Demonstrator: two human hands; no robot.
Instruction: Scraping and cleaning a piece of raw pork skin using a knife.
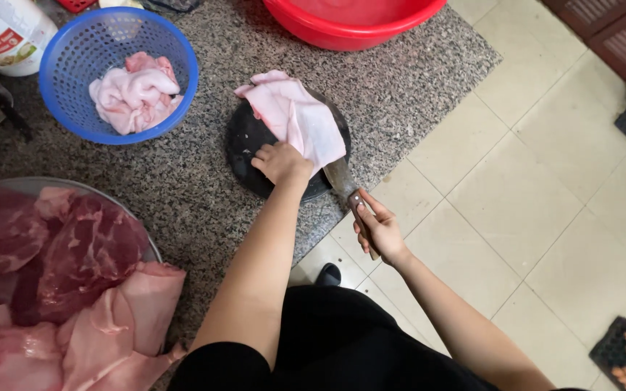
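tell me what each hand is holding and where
Right hand grips the knife by its wooden handle; left hand presses the pale meat sheet at its near edge.

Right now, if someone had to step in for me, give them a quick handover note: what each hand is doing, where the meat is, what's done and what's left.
Left hand: pressing the pale pink pork sheet flat on the round dark chopping board.
Right hand: gripping the wooden handle of the cleaver, blade tucked at the sheet's near edge.
Done: similar pale pieces sit in the blue basket.
Left: the sheet on the board looks uncut; more red meat and pale sheets wait in the metal basin, lower left.
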